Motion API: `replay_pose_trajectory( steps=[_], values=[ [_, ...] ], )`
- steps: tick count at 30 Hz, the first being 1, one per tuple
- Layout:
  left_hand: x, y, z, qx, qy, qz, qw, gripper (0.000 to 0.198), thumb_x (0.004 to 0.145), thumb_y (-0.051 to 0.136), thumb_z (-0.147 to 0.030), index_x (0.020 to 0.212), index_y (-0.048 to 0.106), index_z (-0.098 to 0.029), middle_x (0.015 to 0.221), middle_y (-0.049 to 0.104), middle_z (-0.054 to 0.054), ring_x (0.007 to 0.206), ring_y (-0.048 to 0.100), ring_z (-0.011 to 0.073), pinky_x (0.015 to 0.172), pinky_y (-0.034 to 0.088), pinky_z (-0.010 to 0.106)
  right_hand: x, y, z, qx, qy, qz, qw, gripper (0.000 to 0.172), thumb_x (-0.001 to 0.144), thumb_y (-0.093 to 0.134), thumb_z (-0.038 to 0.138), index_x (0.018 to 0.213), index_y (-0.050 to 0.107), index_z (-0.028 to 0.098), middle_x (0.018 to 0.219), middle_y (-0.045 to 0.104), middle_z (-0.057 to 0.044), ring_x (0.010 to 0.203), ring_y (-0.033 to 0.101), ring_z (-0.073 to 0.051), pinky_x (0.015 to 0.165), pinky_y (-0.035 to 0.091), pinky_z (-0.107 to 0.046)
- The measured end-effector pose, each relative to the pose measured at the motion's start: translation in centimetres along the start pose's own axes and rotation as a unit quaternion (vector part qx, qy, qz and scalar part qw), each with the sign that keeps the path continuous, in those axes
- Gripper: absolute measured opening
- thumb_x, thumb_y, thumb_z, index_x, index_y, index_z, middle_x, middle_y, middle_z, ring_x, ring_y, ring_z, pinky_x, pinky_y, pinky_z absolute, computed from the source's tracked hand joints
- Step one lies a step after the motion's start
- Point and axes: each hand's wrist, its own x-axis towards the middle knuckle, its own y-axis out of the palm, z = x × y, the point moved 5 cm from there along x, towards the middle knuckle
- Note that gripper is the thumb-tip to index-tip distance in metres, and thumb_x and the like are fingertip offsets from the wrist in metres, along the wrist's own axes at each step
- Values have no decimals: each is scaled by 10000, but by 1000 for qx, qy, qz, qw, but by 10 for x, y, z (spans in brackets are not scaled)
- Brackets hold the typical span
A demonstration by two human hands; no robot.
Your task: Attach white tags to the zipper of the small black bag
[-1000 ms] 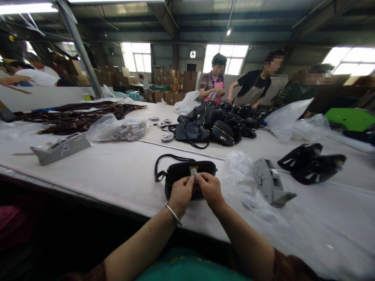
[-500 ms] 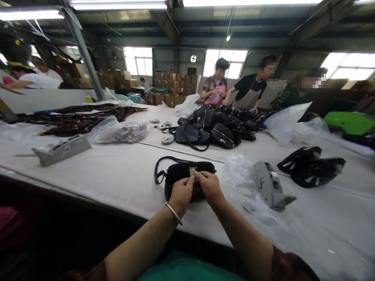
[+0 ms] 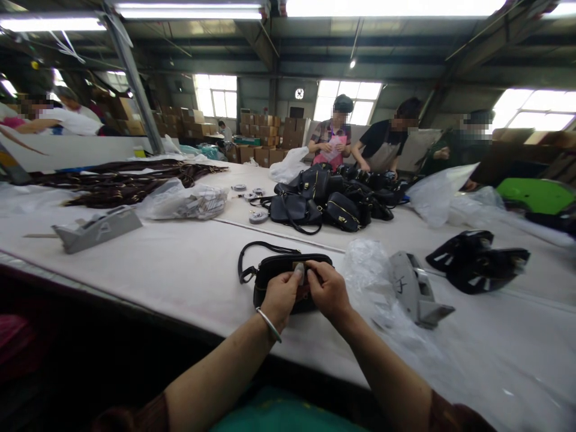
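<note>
A small black handbag (image 3: 270, 270) with gold hardware stands on the table in front of me, its strap (image 3: 258, 245) looped out to the left. Both hands meet at the middle of its front, just below the top zip. My left hand (image 3: 281, 295) is closed, its thumb at a small greyish piece (image 3: 300, 271) beside the gold plate. My right hand (image 3: 328, 290) is closed too, with thumb and fingertips pinched close to that piece. What the fingertips hold is too small to make out. The hands hide the bag's lower front.
Black handbags (image 3: 292, 207) are heaped beyond, near several grey rolled coils (image 3: 258, 216). Grey tape dispensers stand left (image 3: 96, 230) and right (image 3: 416, 291), the right one beside clear plastic (image 3: 369, 273). More black items (image 3: 483, 261) lie farther right. Co-workers (image 3: 335, 135) stand across the table (image 3: 189, 258).
My right hand has drawn slightly right, away from my left thumb. The greyish piece now shows by the left thumb. The bag has barely moved; co-workers across the table have shifted their hands.
</note>
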Motion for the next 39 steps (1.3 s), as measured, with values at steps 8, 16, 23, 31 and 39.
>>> replay_pose_trajectory(
  steps=[8, 16, 23, 31, 39],
  values=[
    [-3, -3, 11, -20, -7, 22, 1000, 466, 642, 803, -565, 773, 684, -134, 644, 623, 6, 596, 578, 100, 612, 479, 237, 9, 2, 5, -12, -41, 54, 998, 266, 901, 487, 172, 1039, 709, 221, 935, 689, -54, 855, 649, -189, 805, 519, -308],
    [-8, -4, 14, -25, 2, 42, 999, 431, 688, 787, -532, 800, 694, -126, 687, 639, 20, 623, 577, 97, 632, 474, 229, 3, 1, 6, -15, -62, 52, 997, 252, 890, 497, 166, 997, 719, 222, 865, 653, -44, 766, 625, -168, 718, 505, -274],
    [-11, -3, 12, 2, 25, 36, 999, 429, 701, 763, -548, 739, 678, -130, 632, 600, 5, 575, 520, 90, 586, 438, 228, 5, -2, 11, -34, -61, 77, 995, 241, 889, 495, 160, 989, 704, 230, 894, 661, -44, 798, 628, -174, 743, 501, -284],
    [-17, -5, 12, 30, 32, 11, 999, 431, 681, 766, -556, 756, 693, -138, 666, 638, 27, 609, 564, 119, 576, 443, 239, 4, -9, 16, -61, -71, 111, 989, 129, 896, 539, 185, 853, 655, 222, 845, 636, -27, 773, 601, -163, 721, 477, -268],
    [-14, -1, 12, 0, 29, 5, 1000, 467, 653, 782, -578, 705, 649, -134, 620, 591, 5, 561, 525, 99, 554, 440, 237, 6, -5, 36, -219, -165, 68, 959, 136, 911, 527, 173, 869, 655, 193, 1168, 631, -130, 1037, 559, -269, 916, 410, -402]
  ],
)
